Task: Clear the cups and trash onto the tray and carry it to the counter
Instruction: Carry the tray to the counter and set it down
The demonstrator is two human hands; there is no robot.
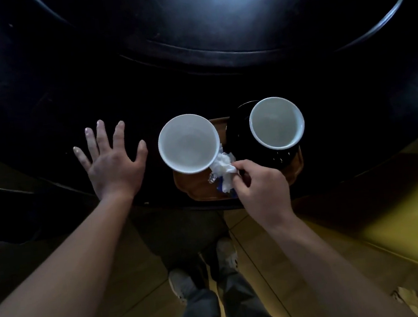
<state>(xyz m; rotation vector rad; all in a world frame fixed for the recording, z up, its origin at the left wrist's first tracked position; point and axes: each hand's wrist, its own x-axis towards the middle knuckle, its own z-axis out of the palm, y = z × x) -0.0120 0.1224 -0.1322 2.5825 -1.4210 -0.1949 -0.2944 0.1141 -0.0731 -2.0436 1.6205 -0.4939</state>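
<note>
— What is held by the fingers [238, 168] of the right hand [262, 191]?

— The crumpled white napkin [223, 165] is pinched there, over the wooden tray [196, 189], between the two white cups [188, 143].

— And the left hand [113, 162]?

— It is spread flat on the dark surface [38, 105], left of the tray, with nothing held. The tray's right edge is nearer the right hand, so a two-handed lift is judged to come next.

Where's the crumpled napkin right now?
In the head view, the crumpled napkin lies on the wooden tray, between the two cups, pinched by the right hand.
</note>
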